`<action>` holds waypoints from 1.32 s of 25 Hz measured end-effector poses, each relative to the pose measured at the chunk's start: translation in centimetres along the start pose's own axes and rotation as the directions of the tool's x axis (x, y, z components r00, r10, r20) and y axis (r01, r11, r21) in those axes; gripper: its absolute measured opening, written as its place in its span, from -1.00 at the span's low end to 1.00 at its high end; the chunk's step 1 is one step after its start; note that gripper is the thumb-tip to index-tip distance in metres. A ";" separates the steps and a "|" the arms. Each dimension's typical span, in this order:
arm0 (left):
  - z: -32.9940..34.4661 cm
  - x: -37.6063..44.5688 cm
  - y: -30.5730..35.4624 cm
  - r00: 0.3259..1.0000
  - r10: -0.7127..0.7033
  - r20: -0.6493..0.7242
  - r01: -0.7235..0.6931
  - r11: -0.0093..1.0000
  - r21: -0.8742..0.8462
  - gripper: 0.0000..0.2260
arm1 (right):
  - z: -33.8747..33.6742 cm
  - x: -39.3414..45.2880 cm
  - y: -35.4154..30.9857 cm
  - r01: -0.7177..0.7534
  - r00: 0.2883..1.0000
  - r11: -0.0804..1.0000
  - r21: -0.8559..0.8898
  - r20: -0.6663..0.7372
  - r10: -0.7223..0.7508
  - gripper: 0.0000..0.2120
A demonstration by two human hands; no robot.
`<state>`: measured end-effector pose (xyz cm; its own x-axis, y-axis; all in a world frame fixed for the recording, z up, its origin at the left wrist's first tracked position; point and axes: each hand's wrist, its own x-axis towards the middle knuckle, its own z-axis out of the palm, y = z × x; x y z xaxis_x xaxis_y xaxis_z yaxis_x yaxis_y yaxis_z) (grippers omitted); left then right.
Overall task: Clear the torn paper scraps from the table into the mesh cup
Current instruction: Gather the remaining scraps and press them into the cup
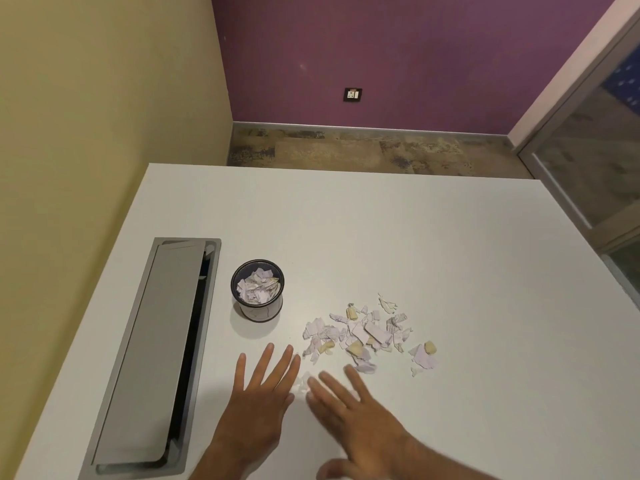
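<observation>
A small round black mesh cup (257,290) is set upright on the white tabletop (450,254), left of centre and just right of a long grey metal cable-tray lid (152,355) let into the surface; the cup is already well filled with pale torn paper, so part of the task is judged to be done. The remaining pile of torn white, lilac and tan paper scraps (369,336) is spread loosely on the tabletop to the right of the cup and a little nearer, well apart from it, with a few stray bits lying at the pile's far and right edges. Both hands are held low over the tabletop on the near side of the pile. The left hand (261,382) is spread flat with its fingers (273,367) extended and parted, nothing being gripped by it; its fingertips point toward the near left edge of the scraps. The right hand (356,410) is blurred, its fingers likewise stretched out and open, and no scrap can be seen held in it; a small pale scrap (302,382) appears to lie between the two hands, though this is hard to tell through the blur. The flat, open posture is judged to serve for sweeping the scattered pieces together into a heap, so that they can be lifted in one handful to the cup.
</observation>
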<state>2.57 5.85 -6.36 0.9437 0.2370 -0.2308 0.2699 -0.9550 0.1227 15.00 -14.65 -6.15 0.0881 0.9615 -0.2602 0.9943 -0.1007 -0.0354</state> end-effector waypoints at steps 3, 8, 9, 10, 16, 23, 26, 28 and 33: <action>-0.8 0.5 0.9 1.000 -0.026 -0.007 0.026 0.999 -0.019 -0.50 | -1.9 0.5 2.4 -0.065 0.995 0.997 0.043 -0.072 0.068 -0.10; -3.2 3.2 1.4 0.996 0.029 -0.082 -0.049 0.966 -0.253 -0.25 | -3.4 -0.2 3.3 -0.325 0.890 0.875 0.358 -0.196 0.411 -0.46; -3.8 4.1 1.3 0.998 0.009 -0.062 -0.027 0.958 -0.285 -0.19 | -4.2 -0.2 3.8 -0.413 0.845 0.813 0.410 -0.161 0.510 -0.45; -4.4 5.3 1.4 1.000 -0.011 -0.015 0.006 0.950 -0.311 -0.15 | -4.9 -0.1 4.0 -0.484 0.819 0.769 0.418 -0.092 0.566 -0.42; -6.0 9.2 2.5 0.985 -0.045 0.166 0.096 0.945 -0.313 -0.29 | -5.3 1.8 4.4 -0.498 0.861 0.802 0.330 0.081 0.502 -0.70; -4.3 8.8 3.1 0.997 -0.054 0.055 0.072 0.909 -0.411 -0.74 | -4.3 2.5 5.1 -0.426 0.882 0.821 0.381 -0.029 0.471 -0.78; -4.4 8.3 3.5 0.994 -0.112 0.002 0.101 0.891 -0.442 -0.82 | -4.6 3.0 5.5 -0.429 0.867 0.772 0.469 -0.025 0.497 -0.75; -4.4 7.8 3.5 0.985 -0.172 -0.023 0.139 0.859 -0.493 -0.80 | -5.0 3.1 5.8 -0.477 0.813 0.630 0.612 0.036 0.581 -0.80; -5.0 5.6 3.2 0.942 -0.335 -0.007 0.219 0.631 -0.744 -0.82 | -7.5 3.6 7.2 -0.312 0.666 -0.103 0.945 0.295 0.685 -0.87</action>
<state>9.70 5.06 -2.50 0.8000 0.5445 -0.2521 0.5196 -0.4185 0.7449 22.95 -10.00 -0.07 0.7223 0.4960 -0.4819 -0.1870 -0.5308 -0.8266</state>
